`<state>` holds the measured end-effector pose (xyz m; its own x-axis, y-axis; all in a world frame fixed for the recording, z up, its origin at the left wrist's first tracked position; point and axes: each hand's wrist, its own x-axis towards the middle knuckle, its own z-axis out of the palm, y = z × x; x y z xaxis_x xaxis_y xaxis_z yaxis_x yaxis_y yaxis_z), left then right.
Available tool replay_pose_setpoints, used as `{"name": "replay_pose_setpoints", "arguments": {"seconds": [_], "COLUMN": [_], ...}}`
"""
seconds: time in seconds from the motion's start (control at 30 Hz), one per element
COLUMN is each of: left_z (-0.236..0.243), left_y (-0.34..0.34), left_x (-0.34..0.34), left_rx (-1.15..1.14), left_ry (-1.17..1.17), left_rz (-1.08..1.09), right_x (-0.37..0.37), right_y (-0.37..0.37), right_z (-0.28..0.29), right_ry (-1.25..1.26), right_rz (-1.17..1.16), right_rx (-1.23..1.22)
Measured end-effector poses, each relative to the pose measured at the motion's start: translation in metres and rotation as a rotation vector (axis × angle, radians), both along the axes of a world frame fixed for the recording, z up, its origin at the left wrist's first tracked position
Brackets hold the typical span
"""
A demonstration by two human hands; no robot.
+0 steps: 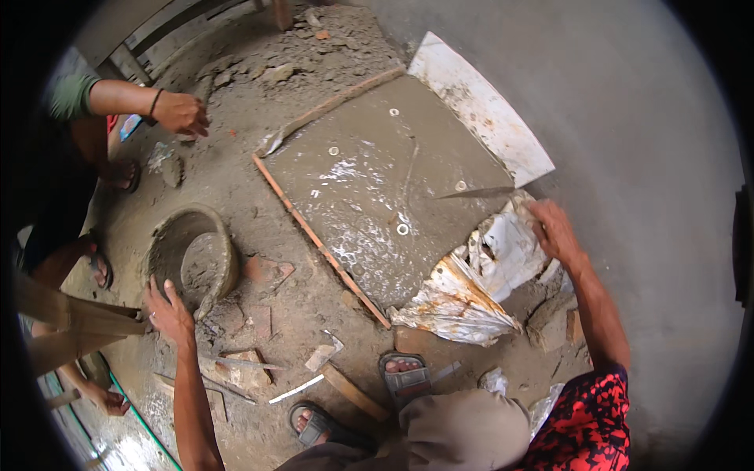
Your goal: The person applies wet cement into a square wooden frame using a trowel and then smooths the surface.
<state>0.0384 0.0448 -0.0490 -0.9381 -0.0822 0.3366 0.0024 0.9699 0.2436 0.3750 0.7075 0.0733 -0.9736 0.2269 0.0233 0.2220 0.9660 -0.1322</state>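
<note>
My right hand point(556, 231) is closed at the right edge of a wet cement slab point(369, 180), its fingers curled around the handle end of a trowel point(479, 192). The trowel's narrow dark blade lies over the slab's surface; the handle is mostly hidden. Below that hand, a crumpled, stained white sack point(463, 302) lies along the slab's near right corner. My left hand point(169, 310) has its fingers spread against the near side of a mud-coated bucket point(229, 259), which tilts and shows grey mortar inside. Several pale rings stand in the slab.
A reddish strip point(318, 239) edges the slab's left side, and a white board point(479, 110) its far right. Before my feet lie a wooden piece point(353, 392) and broken bricks point(271, 271). Another person's hand point(182, 114) reaches in at upper left; a further hand point(114, 403) shows lower left.
</note>
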Motion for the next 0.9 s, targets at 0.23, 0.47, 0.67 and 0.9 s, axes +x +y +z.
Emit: {"name": "replay_pose_setpoints", "arguments": {"seconds": [0.23,0.47,0.67,0.9], "left_z": [0.002,0.015,-0.020,0.025], "left_y": [-0.006,-0.068,-0.089,-0.051], "left_x": [-0.012,-0.055,-0.062,-0.015], "left_rx": [0.251,0.631,0.923,0.810], "left_ry": [0.085,-0.139,-0.344,-0.139], "left_rz": [0.029,0.174,0.064,-0.071], "right_x": [-0.122,-0.239,-0.329,-0.307], "right_y": [-0.197,-0.351,-0.452,-0.424], "right_z": [0.030,0.066,0.016,0.009], "right_ry": [0.055,0.109,-0.095,-0.232], "right_rz": [0.341,0.715,0.681,0.797], "right_rx": [-0.087,0.136,0.443,0.306]}}
